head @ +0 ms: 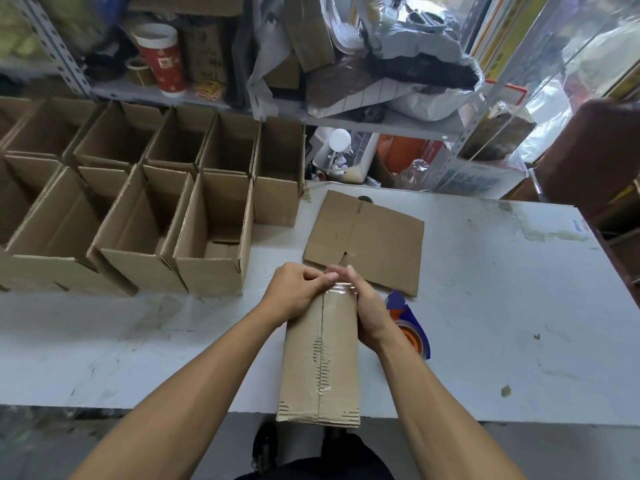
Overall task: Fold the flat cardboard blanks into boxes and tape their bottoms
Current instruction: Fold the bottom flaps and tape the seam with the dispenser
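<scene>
Progress of the box-making task, seen from my head camera. I am standing at the white table (485,306) with one folded box (320,358) lying bottom-up in front of me, its near end hanging just over the table's front edge. A strip of clear tape (323,344) is already running along the centre seam of its bottom flaps, and I am working at the far end of that seam, where the tape is turning over the box's edge. My left hand (294,294) is resting on the left corner with its fingers curled and its thumb and forefinger reaching toward the tape end; my right hand (363,299) is clasping the right corner, fingers pressed together over the glossy tape. Whether I am pinching the tape or only smoothing it down, I cannot tell. The tape dispenser (408,323), blue and orange, is lying just beside my right wrist. To my left, two rows of finished boxes (138,202) are standing upright and open, so most of the batch appears done. One flat blank (367,237) is lying just beyond my hands, not yet folded; I judge it to be the remaining piece after this seal.
</scene>
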